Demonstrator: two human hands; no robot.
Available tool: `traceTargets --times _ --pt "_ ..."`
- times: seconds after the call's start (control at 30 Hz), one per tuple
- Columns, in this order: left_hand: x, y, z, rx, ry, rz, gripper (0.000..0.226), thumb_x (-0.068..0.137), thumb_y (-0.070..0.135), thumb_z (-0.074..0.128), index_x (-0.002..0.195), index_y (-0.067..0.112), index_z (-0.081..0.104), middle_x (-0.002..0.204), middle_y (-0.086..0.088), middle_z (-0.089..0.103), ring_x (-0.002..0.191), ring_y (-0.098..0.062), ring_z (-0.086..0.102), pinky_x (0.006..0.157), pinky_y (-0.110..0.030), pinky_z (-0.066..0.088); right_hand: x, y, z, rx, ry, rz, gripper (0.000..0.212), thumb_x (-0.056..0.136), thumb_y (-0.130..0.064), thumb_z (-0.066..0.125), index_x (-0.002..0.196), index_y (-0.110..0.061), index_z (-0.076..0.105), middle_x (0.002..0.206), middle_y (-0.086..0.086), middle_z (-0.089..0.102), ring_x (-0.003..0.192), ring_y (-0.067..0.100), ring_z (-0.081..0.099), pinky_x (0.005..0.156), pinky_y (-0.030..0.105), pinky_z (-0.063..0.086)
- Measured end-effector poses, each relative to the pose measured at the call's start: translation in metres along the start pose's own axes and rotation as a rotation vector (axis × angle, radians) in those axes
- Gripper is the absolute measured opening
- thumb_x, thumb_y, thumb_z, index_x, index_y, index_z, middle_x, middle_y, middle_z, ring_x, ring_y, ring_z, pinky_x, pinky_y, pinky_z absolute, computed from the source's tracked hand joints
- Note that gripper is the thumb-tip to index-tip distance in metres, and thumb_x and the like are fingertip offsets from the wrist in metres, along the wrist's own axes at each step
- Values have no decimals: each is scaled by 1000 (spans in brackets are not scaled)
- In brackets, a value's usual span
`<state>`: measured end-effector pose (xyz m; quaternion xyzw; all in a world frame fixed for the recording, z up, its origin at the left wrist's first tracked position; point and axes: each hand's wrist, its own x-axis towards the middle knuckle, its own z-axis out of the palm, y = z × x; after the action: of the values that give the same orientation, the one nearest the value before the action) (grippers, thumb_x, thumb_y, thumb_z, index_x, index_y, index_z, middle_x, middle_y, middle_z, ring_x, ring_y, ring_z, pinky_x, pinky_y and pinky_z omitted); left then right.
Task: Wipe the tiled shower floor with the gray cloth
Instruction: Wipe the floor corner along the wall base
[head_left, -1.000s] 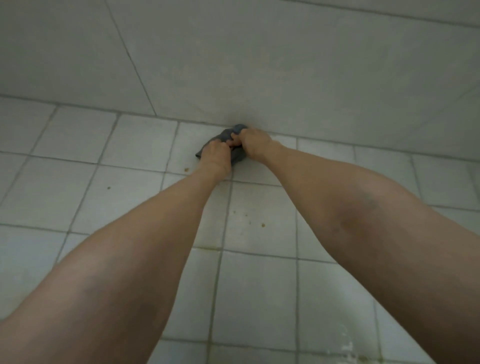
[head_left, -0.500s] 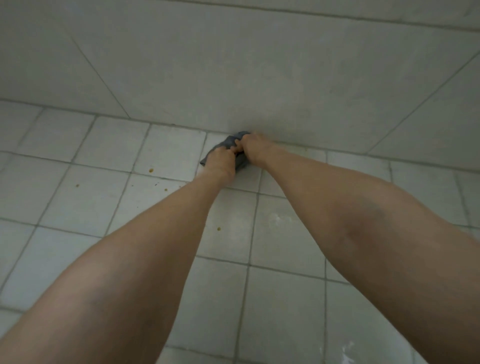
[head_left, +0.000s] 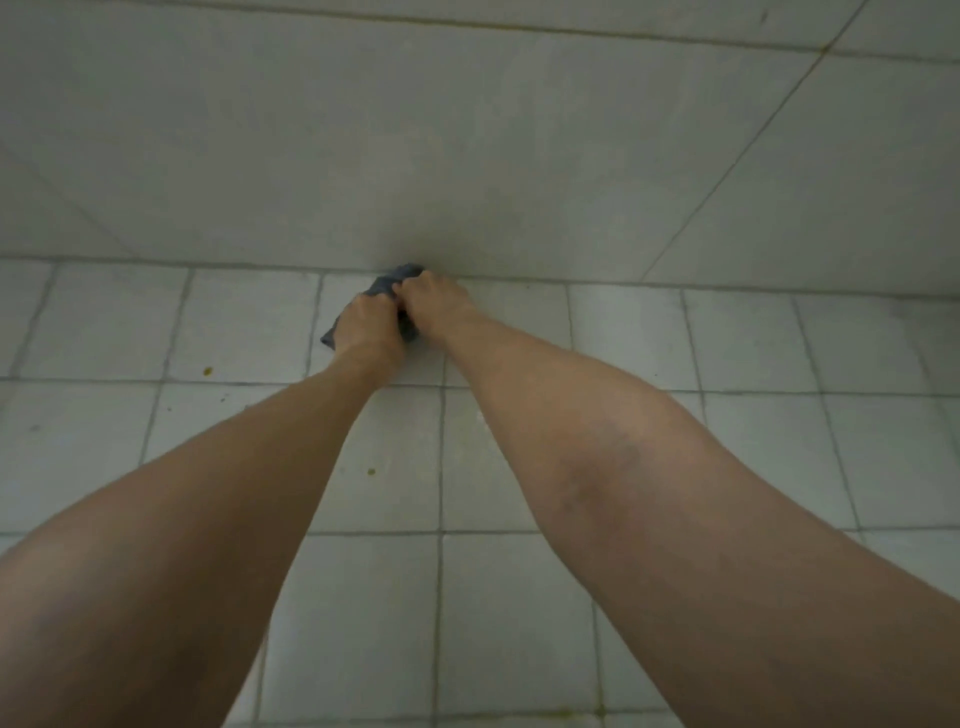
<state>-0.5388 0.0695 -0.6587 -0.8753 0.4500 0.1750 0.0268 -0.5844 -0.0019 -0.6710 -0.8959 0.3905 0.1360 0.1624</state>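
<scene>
The gray cloth lies bunched on the tiled shower floor, right where the floor meets the wall. Both hands are on it side by side. My left hand grips its near left part, and a corner of cloth sticks out to the left of that hand. My right hand grips the far part, its fingers curled into the fabric. Most of the cloth is hidden under the two hands.
The tiled wall rises directly behind the cloth. Small yellowish-brown specks dot the floor tiles left of my left arm, and another speck lies between my forearms. Pale square tiles with dark grout stretch to both sides.
The view has swung, so the wall line now runs level across the frame. Both hands stay on the cloth at the foot of the wall, still pressed close together.
</scene>
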Motion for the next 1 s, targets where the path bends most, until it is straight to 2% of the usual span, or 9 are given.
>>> traceTargets --times 0.1,0.23,0.33,0.47,0.6,0.77,0.9,1.0 --pt "-5 11 -5 -13 -31 51 32 94 9 48 125 5 54 121 -23 57 111 -37 58 89 -40 48 -11 10 -2 21 -74 77 38 104 -16 30 137 -6 47 141 14 48 130 28 49 105 34 40" --pt "-12 19 -1 58 -75 181 32 96 2 39 123 1 56 124 -22 57 113 -34 57 91 -38 47 -28 19 -7 59 -189 148 42 104 -16 28 144 -8 37 148 16 38 135 29 41 111 35 35" --pt "-13 24 7 63 -66 213 30 96 0 40 120 -1 58 121 -23 59 111 -35 59 91 -39 48 -36 21 -10 78 -223 182 44 105 -18 28 148 -9 31 151 14 33 138 28 37 112 34 32" --pt "-5 49 6 -12 -80 129 28 96 3 42 118 -5 57 124 -24 58 115 -36 57 92 -41 47 -32 39 -12 85 -139 178 40 104 -14 30 142 -5 41 146 14 42 135 26 44 109 33 35" --pt "-2 79 14 -35 -15 93 30 94 9 48 119 -4 56 125 -24 57 115 -37 55 94 -41 45 -31 68 -12 51 -44 131 39 102 -11 30 137 -4 47 141 16 49 131 29 48 107 34 38" --pt "-13 139 29 -25 41 118 29 94 10 47 119 -3 56 122 -25 58 113 -39 55 92 -42 45 -47 132 -11 7 11 92 38 103 -16 31 134 -5 50 137 18 51 128 31 49 104 36 40" --pt "-25 206 49 -31 50 166 29 94 4 43 120 -1 56 122 -24 59 114 -38 54 94 -42 43 -78 214 -8 -67 -4 77 38 103 -21 32 133 -8 52 135 17 53 126 32 50 102 37 41" --pt "-37 265 65 -66 69 221 29 95 6 44 117 0 60 118 -23 61 110 -38 58 89 -41 47 -105 280 -13 -86 -28 102 41 103 -27 33 134 -9 51 135 17 53 126 33 50 102 38 41"
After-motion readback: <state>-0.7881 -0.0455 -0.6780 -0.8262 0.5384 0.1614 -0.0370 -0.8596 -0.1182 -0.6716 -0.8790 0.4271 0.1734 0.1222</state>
